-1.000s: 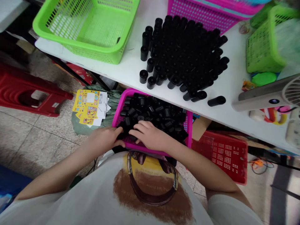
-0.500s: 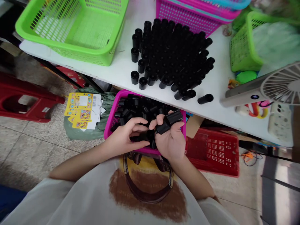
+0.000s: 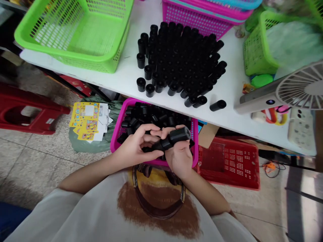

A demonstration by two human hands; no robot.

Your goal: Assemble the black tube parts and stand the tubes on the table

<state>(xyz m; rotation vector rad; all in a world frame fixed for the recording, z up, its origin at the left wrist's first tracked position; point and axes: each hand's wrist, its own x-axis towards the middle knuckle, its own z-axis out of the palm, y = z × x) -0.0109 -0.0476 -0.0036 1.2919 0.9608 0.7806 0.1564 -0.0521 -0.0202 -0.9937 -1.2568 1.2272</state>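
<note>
Over the pink basket [image 3: 114,136] in front of me, both hands are at work on black plastic cylinders. My right hand [image 3: 180,158] is closed around a thick, ribbed-looking black cylinder [image 3: 179,134], its far end pointing up and right. Between thumb and fingers, my left hand [image 3: 137,146] grips a second black cylinder [image 3: 156,146], partly hidden by the fingers. The two pieces meet end to end in a line; I cannot tell whether they are joined. Loose black parts [image 3: 141,116] fill the basket below. On the white table stands a dense group of black cylinders [image 3: 176,64].
A green basket [image 3: 111,60] stands on the table's left, a pink basket [image 3: 202,20] behind the cylinders. A handheld fan [image 3: 259,97] lies at the right, near another green basket [image 3: 257,50]. Below are a red crate [image 3: 234,164], a red stool [image 3: 32,114] and yellow cards [image 3: 85,114].
My right hand has moved slightly left and turned its cylinder. The left hand's piece, mostly hidden before, now lines up against the right hand's piece. The view has shifted a little.
</note>
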